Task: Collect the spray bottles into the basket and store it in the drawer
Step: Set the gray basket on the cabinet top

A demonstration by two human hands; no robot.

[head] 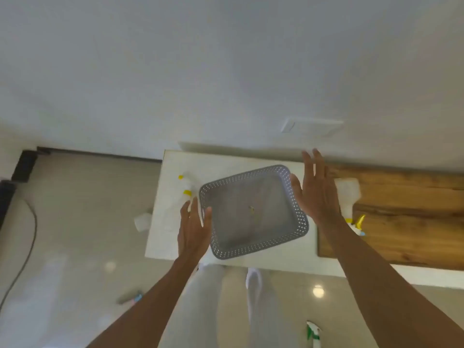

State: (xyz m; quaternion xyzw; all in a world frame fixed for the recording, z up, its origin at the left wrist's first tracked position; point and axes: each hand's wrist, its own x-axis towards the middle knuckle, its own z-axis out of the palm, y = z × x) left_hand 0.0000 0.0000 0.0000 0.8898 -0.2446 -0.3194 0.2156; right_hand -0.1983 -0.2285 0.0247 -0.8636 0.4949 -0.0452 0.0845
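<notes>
On the white counter [173, 237], seen from the head camera, a grey perforated basket [300, 223] sits turned at an angle, with a small yellowish speck on its floor. The left hand [193, 229] is beside the basket's left rim, fingers straight and slightly spread, holding nothing. Its thumb comes right up to the rim, but the blur hides whether it touches. The right hand [313, 192] is at the basket's far right corner, wide open with fingers fanned. The thumb overlaps the corner, and contact cannot be told there either.

Just left of the basket, partly behind the left hand's fingertips, lies a yellow-capped spray bottle [187, 189] on the counter. A second spray bottle [349, 194] lies on the wooden worktop [406, 222] to the right, its body partly hidden by the right hand and forearm and its yellow trigger pointing toward the near edge. On the floor below, at the frame's bottom edge, a green-labelled bottle [312, 332] shows, and further left a small blurred object [130, 296] and a dark cable [30, 244].
</notes>
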